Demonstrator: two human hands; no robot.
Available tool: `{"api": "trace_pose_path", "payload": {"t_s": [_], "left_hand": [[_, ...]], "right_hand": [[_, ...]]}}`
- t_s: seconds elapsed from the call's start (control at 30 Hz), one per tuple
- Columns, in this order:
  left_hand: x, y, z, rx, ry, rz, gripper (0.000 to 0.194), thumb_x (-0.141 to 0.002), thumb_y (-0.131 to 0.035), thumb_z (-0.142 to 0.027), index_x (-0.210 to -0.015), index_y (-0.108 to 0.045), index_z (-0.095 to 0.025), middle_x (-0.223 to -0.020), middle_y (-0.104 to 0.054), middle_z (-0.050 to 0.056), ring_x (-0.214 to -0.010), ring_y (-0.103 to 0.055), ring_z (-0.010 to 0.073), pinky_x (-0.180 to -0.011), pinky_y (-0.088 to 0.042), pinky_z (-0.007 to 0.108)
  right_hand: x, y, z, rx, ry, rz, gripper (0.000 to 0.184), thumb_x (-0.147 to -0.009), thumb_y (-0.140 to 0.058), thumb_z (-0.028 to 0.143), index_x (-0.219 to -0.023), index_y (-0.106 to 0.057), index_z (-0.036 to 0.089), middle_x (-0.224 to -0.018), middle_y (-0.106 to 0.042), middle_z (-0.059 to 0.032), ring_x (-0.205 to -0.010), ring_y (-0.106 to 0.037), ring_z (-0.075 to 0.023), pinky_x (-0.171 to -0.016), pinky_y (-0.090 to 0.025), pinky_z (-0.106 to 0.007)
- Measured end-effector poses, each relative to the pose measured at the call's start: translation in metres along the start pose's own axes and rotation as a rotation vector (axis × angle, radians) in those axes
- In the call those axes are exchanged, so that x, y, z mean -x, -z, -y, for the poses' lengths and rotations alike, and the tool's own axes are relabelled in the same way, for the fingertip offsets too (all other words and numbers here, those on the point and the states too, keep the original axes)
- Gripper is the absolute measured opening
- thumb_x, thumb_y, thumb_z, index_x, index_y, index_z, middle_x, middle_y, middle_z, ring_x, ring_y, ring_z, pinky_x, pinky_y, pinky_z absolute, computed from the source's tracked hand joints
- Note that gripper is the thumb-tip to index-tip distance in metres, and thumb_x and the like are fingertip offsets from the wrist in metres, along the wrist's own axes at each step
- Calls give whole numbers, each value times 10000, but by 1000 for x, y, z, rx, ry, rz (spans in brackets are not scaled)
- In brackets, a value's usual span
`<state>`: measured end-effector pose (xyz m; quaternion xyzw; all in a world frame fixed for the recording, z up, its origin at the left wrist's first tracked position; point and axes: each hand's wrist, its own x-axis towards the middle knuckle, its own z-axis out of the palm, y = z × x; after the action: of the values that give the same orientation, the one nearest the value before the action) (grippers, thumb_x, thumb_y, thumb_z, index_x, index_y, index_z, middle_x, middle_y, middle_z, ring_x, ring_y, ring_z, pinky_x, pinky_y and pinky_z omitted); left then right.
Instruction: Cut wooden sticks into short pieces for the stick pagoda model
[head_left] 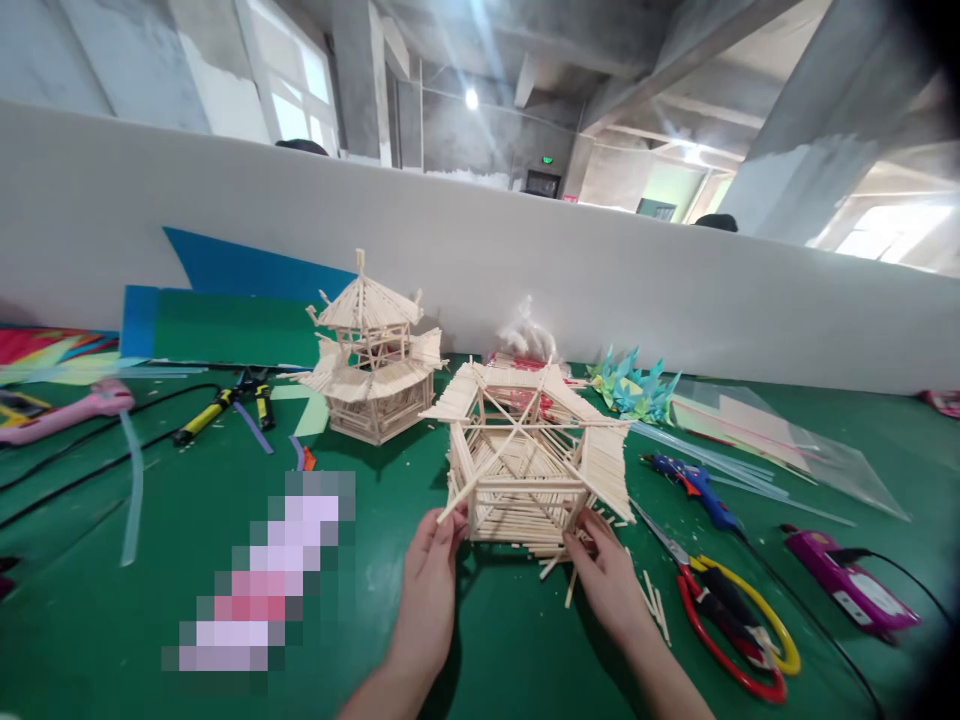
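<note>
We have both hands on the half-built stick pavilion [525,455] that sits on the green table [480,660] just in front of us. Our left hand [431,580] pinches its near-left corner, thumb and fingers closed on the stick ends there, beside one stick that juts out at a slant. Our right hand [611,580] holds the near-right corner, fingertips pressed against the lowest layers where several sticks poke out unevenly.

To handle this well, we judge that pressure should stay light and even from both sides: the frame is an open lattice, and a hard squeeze could rack the walls or pop a joint. Lifting or turning it by the base layers looks safer than by the sloping roof panels.

Loose sticks [652,600] lie beside the right hand and could catch under the base. The red and yellow scissors [727,610] and a blue glue gun [694,485] lie to the right, near at hand. The finished two-tier pavilion [371,365] stands behind and to the left, close enough that a wide swing could knock it.
</note>
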<state>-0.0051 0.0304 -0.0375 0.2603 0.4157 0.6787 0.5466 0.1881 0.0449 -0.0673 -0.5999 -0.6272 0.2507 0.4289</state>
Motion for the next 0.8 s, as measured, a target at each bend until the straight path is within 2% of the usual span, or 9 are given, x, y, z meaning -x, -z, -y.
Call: {"api": "trace_pose_path", "payload": {"t_s": [0.17,0.27,0.33,0.4,0.5,0.53,0.6,0.67,0.8], "left_hand": [[24,3,2,-35,38,-52,162,-724,-581,-348,-758,-613,-193,-754,-620,-6,-796,-564,146,-778,-429,261],[28,8,-3,-89,54,-65,173,-709,-593,-351,-771,-628,-193,-771,-637,5,-821,-567,163,-774,-428,259],[26,15,-13,-155,33,-99,179,-707,-591,-356,-786,-637,-203,-847,-651,15,-877,-558,176,-774,-420,248],[21,25,-29,-260,-43,-165,189,-710,-578,-381,-779,-641,-216,-897,-647,8,-892,-546,180,-762,-412,238],[7,38,-61,-389,-133,-193,162,-673,-629,-350,-781,-649,-231,-757,-626,-25,-760,-530,155,-715,-387,209],[1,41,-71,-466,-166,-173,158,-657,-651,-318,-784,-658,-224,-679,-603,-27,-704,-515,153,-684,-381,206],[-10,43,-89,-787,-378,-105,170,-720,-573,-334,-836,-657,-243,-609,-559,-33,-619,-494,153,-610,-374,219],[-22,42,-100,-961,-525,-58,188,-738,-542,-325,-869,-654,-250,-616,-564,-26,-588,-496,160,-586,-369,231],[-43,33,-110,-1001,-613,3,249,-710,-557,-315,-927,-657,-245,-717,-641,10,-634,-547,195,-647,-393,259]], "right_hand": [[17,12,5,149,17,42,358,-781,-454,328,-1087,-571,182,-1161,-557,-100,-1134,-440,-239,-954,-347,-403],[22,16,6,199,14,55,383,-794,-433,346,-1099,-558,150,-1156,-555,-129,-1140,-437,-246,-946,-358,-392],[25,19,4,169,-10,15,400,-796,-432,352,-1134,-519,156,-1160,-549,-126,-1122,-455,-248,-940,-362,-398],[30,23,1,99,-51,-65,397,-794,-441,357,-1147,-483,179,-1139,-559,-109,-1071,-497,-241,-904,-398,-386],[39,28,-5,26,-90,-170,351,-784,-462,367,-1085,-492,188,-1072,-580,-99,-985,-543,-231,-818,-458,-337],[43,29,-6,26,-82,-187,329,-780,-470,365,-1057,-505,191,-1054,-584,-97,-966,-550,-230,-797,-467,-326],[49,26,-6,41,-40,-210,283,-776,-482,350,-1010,-534,200,-1020,-590,-91,-935,-560,-229,-760,-479,-312],[53,19,-3,46,7,-256,237,-775,-487,329,-961,-565,207,-982,-598,-87,-897,-569,-230,-722,-484,-309],[56,-3,5,10,149,-414,171,-761,-503,255,-892,-608,221,-910,-629,-81,-863,-578,-240,-738,-459,-348]]}}
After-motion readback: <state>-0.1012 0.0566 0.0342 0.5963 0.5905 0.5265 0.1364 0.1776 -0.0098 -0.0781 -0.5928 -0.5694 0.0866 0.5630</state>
